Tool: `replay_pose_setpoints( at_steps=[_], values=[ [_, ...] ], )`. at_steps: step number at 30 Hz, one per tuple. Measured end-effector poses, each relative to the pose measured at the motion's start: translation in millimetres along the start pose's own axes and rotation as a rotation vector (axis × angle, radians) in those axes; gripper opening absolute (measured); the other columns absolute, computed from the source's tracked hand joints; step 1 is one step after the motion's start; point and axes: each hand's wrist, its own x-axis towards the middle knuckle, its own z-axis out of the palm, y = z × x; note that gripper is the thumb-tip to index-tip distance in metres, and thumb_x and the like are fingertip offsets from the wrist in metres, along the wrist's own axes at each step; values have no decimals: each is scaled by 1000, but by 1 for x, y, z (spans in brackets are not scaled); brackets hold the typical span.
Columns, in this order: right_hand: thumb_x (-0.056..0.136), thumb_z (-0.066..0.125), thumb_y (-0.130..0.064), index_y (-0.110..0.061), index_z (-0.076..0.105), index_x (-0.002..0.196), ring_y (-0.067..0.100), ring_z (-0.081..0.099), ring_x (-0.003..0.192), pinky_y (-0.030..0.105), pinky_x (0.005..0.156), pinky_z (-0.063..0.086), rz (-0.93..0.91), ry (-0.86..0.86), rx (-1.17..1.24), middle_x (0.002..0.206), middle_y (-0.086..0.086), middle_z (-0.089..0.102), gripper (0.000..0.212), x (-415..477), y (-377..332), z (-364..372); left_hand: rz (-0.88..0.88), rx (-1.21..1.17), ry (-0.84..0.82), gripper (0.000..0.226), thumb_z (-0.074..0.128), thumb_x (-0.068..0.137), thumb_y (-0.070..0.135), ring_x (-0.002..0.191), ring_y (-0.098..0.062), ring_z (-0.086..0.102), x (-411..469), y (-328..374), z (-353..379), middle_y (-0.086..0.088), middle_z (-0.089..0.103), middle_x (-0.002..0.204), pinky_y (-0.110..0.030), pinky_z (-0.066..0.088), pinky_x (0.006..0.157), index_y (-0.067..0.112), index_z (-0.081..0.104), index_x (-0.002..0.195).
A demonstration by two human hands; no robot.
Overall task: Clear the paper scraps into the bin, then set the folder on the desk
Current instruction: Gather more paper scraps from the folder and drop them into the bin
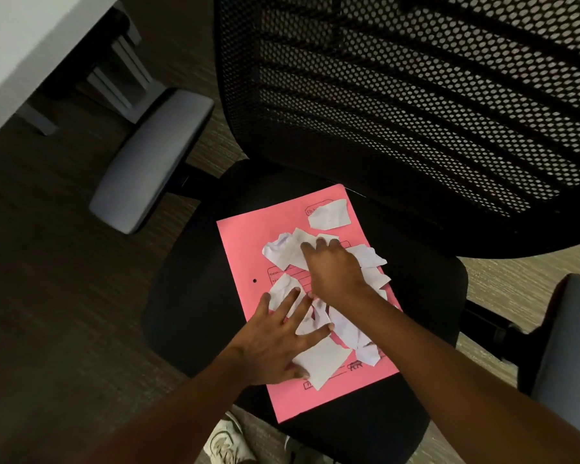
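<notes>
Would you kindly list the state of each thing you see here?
Folder: closed, flat on chair seat.
Paper scraps: torn, crumpled, scattered on folder.
Left hand: open, fingers spread over scraps.
Right hand: palm down on scraps.

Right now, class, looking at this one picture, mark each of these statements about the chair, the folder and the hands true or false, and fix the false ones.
1. The pink folder lies on the chair seat. True.
2. The paper scraps are on the floor. False: they lie on the folder.
3. Both hands, left hand and right hand, rest on the scraps. True.
4. The folder is already on the desk. False: it is on the chair.
5. A bin stands beside the chair. False: none is visible.
</notes>
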Motion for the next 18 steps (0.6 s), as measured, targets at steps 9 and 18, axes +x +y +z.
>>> replay_pose_setpoints(
  at_steps=[9,18],
  values=[
    [84,63,-9,-15,67,117,29,69,93,40,83,58,168,186,494,111,8,72,34,-1,18,-6,48,38,1,82,71,79,42,133,-43,35,8,6,0,-15,30,152,-64,43,91,26,26,145],
    [82,62,-5,-3,69,93,34,68,80,38,72,57,341,299,682,91,16,71,13,-3,15,-1,39,8,-26,63,80,72,29,118,-36,51,3,18,8,-10,50,135,-50,52,84,20,46,124]
  ],
)
